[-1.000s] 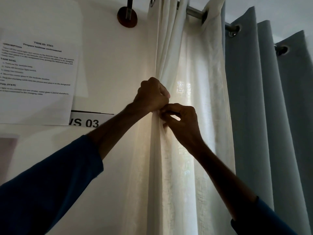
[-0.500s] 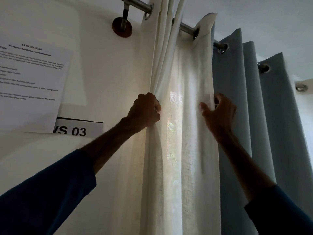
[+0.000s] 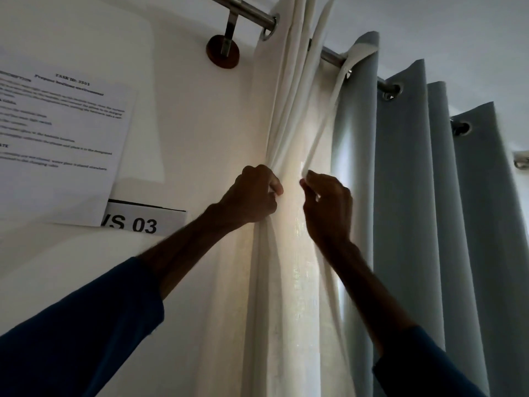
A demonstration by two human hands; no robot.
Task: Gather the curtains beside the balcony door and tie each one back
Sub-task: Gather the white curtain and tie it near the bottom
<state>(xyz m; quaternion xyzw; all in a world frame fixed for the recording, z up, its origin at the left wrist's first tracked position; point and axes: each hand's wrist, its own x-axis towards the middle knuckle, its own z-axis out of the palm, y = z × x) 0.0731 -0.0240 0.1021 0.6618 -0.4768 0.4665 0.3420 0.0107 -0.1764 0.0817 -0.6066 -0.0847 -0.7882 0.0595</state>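
Note:
A sheer white curtain (image 3: 289, 282) hangs from a metal rod (image 3: 252, 15), bunched into folds at its left end. My left hand (image 3: 253, 196) is clenched around the gathered folds at mid height. Just to the right, my right hand (image 3: 326, 204) pinches the curtain's right edge fold and holds it close to the bunch. A grey-blue eyelet curtain (image 3: 415, 224) hangs on the same rod directly right of the white one, in loose pleats. No tie-back is visible.
A white wall lies left of the curtains, with a printed task sheet (image 3: 57, 144) and a label reading "VS 03" (image 3: 140, 222) taped on it. A round rod bracket (image 3: 223, 53) is fixed above. Another fitting (image 3: 521, 161) shows at the right edge.
My right hand went out to the white curtain's right edge, took it, and has drawn it left next to my left hand. The left hand kept its grip.

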